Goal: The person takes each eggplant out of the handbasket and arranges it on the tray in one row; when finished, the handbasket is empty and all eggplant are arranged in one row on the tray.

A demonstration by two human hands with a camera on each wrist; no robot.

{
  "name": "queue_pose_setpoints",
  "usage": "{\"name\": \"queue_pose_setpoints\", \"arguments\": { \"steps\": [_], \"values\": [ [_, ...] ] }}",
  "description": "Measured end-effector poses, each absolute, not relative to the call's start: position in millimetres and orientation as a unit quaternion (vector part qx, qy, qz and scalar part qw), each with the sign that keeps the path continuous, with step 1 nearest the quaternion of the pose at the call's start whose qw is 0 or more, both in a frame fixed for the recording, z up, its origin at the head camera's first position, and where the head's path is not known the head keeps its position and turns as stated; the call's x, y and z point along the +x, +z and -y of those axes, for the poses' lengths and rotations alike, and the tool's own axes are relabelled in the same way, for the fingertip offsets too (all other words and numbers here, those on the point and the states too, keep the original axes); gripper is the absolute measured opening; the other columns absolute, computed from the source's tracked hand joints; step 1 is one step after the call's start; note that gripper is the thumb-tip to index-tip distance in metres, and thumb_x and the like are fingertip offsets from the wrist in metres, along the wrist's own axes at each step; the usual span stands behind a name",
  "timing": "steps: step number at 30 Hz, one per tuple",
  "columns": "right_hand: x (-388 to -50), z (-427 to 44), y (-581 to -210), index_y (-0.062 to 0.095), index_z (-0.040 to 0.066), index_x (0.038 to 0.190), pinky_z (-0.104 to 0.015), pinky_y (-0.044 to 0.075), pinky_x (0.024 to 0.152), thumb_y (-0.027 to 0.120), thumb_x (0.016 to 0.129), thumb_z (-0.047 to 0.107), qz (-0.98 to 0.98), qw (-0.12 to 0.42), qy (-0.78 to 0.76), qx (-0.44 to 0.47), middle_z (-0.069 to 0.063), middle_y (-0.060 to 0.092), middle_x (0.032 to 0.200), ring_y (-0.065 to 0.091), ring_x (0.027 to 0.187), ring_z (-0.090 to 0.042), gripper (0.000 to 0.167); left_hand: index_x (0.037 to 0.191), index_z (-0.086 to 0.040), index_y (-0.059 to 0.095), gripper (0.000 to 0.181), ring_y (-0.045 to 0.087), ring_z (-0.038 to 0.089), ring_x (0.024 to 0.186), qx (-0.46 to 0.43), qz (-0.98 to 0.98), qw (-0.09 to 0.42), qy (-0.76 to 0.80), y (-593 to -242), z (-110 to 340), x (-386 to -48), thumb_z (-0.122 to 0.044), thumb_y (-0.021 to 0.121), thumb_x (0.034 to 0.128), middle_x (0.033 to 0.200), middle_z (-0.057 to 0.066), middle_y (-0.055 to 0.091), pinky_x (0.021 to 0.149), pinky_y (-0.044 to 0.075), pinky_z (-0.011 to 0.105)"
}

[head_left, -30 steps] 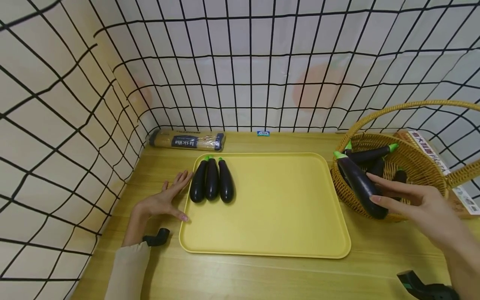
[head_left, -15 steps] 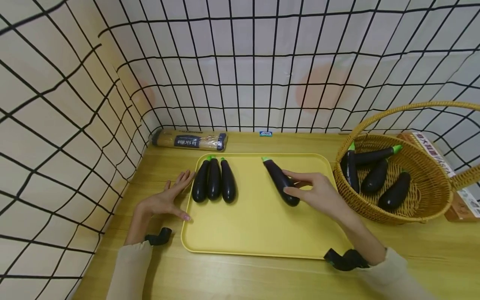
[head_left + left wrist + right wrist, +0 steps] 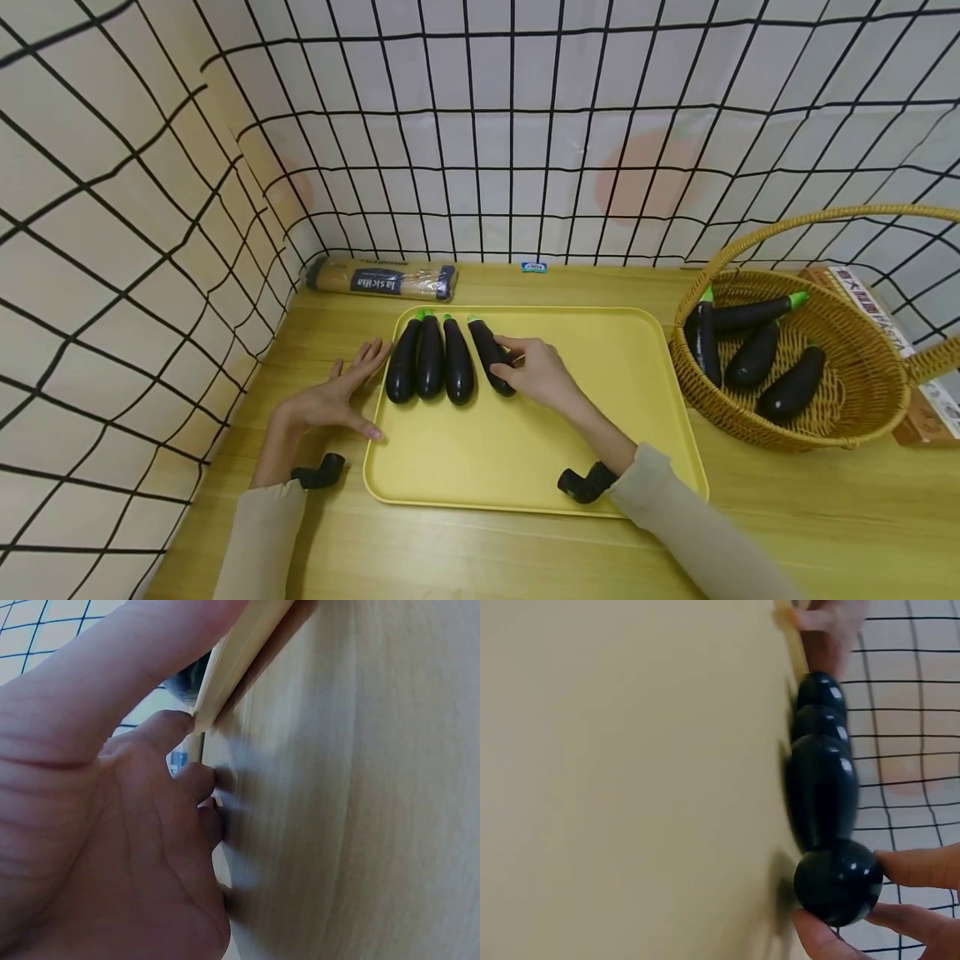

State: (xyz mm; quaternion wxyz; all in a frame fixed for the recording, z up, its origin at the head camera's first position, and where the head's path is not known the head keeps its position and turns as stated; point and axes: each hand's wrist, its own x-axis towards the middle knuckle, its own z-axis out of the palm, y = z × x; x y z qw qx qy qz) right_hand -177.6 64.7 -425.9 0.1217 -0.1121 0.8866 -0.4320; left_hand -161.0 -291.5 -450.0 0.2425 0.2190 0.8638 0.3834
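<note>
My right hand (image 3: 536,372) pinches an eggplant (image 3: 838,883) by its thick end, over the left half of the yellow tray (image 3: 570,467). In the right wrist view a shadow lies beside that eggplant, and whether it touches the tray I cannot tell. Three more eggplants (image 3: 430,358) lie side by side at the tray's left end, green stems toward the back. My left hand (image 3: 326,404) spreads its fingers at the tray's left edge; the left wrist view shows its fingertips (image 3: 180,724) touching the rim.
At the right stands a wicker basket (image 3: 862,367) with a tall handle, holding several eggplants (image 3: 791,385). A printed box (image 3: 926,417) lies behind it. A pasta packet (image 3: 382,278) and a small blue packet (image 3: 534,267) lie behind the tray. Black netting surrounds the wooden table (image 3: 450,554).
The right hand has carried one eggplant from the basket leftward across the tray, to beside the row of three. The left hand has stayed at the tray's left edge.
</note>
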Motion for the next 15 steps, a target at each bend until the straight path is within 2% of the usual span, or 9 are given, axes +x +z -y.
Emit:
{"name": "queue_pose_setpoints", "arguments": {
  "steps": [3, 5, 7, 10, 11, 12, 15],
  "values": [
    [-179.3, -59.9, -429.5, 0.058, 0.009, 0.147, -0.025, 0.040, 0.061, 0.070, 0.098, 0.021, -0.891, 0.118, -0.424, -0.114, -0.016, 0.075, 0.116, 0.062, 0.082, -0.020, 0.052, 0.167, -0.011, -0.002, 0.138, -0.028, 0.043, 0.156, 0.220, -0.863, 0.241, 0.385, -450.6, 291.1, -160.7, -0.033, 0.096, 0.0721, 0.172, 0.020, -0.021, 0.117, -0.025, 0.071],
    [-180.4, -59.3, -430.5, 0.056, 0.007, 0.148, -0.026, 0.036, 0.059, 0.069, 0.099, 0.020, -0.891, 0.121, -0.422, -0.117, -0.017, 0.075, 0.114, 0.056, 0.077, -0.020, 0.052, 0.167, -0.010, -0.002, 0.138, -0.028, 0.043, 0.156, 0.221, -0.863, 0.239, 0.386, -450.9, 291.0, -160.5, -0.032, 0.096, 0.0719, 0.171, 0.020, -0.021, 0.117, -0.026, 0.071],
    [-181.6, -60.2, -430.5, 0.055, 0.003, 0.148, -0.027, 0.040, 0.060, 0.067, 0.100, 0.019, -0.890, 0.125, -0.420, -0.124, -0.019, 0.074, 0.118, 0.063, 0.082, -0.023, 0.052, 0.167, -0.009, -0.002, 0.139, -0.028, 0.043, 0.156, 0.223, -0.863, 0.238, 0.386, -450.9, 290.9, -160.4, -0.032, 0.096, 0.0718, 0.171, 0.020, -0.021, 0.117, -0.026, 0.071],
    [-182.4, -63.2, -429.1, 0.053, 0.000, 0.149, -0.027, 0.049, 0.067, 0.064, 0.101, 0.019, -0.891, 0.130, -0.414, -0.132, -0.021, 0.072, 0.124, 0.069, 0.101, -0.027, 0.053, 0.167, -0.009, -0.002, 0.139, -0.029, 0.043, 0.156, 0.222, -0.862, 0.239, 0.387, -450.6, 290.8, -160.2, -0.032, 0.096, 0.0718, 0.171, 0.020, -0.022, 0.117, -0.026, 0.071],
    [-182.8, -64.2, -428.9, 0.051, -0.001, 0.150, -0.027, 0.049, 0.068, 0.064, 0.102, 0.019, -0.891, 0.130, -0.413, -0.137, -0.021, 0.071, 0.123, 0.069, 0.101, -0.028, 0.053, 0.167, -0.008, -0.002, 0.138, -0.029, 0.043, 0.156, 0.222, -0.862, 0.240, 0.388, -450.5, 290.7, -160.1, -0.032, 0.096, 0.0719, 0.171, 0.020, -0.022, 0.117, -0.026, 0.071],
    [-183.1, -64.8, -428.6, 0.050, -0.002, 0.150, -0.027, 0.049, 0.067, 0.063, 0.102, 0.018, -0.891, 0.129, -0.412, -0.144, -0.021, 0.072, 0.119, 0.070, 0.098, -0.026, 0.054, 0.167, -0.008, -0.002, 0.139, -0.029, 0.043, 0.156, 0.222, -0.862, 0.240, 0.388, -450.4, 290.7, -160.0, -0.032, 0.096, 0.0719, 0.171, 0.020, -0.022, 0.117, -0.026, 0.071],
    [-183.6, -65.4, -428.5, 0.047, 0.002, 0.153, -0.024, 0.040, 0.057, 0.062, 0.102, 0.016, -0.886, 0.137, -0.415, -0.158, -0.016, 0.069, 0.091, 0.058, 0.070, -0.018, 0.055, 0.167, -0.008, -0.002, 0.139, -0.029, 0.044, 0.156, 0.221, -0.862, 0.239, 0.388, -450.2, 290.4, -159.7, -0.033, 0.096, 0.0717, 0.171, 0.020, -0.022, 0.117, -0.026, 0.071]
  ]
}}
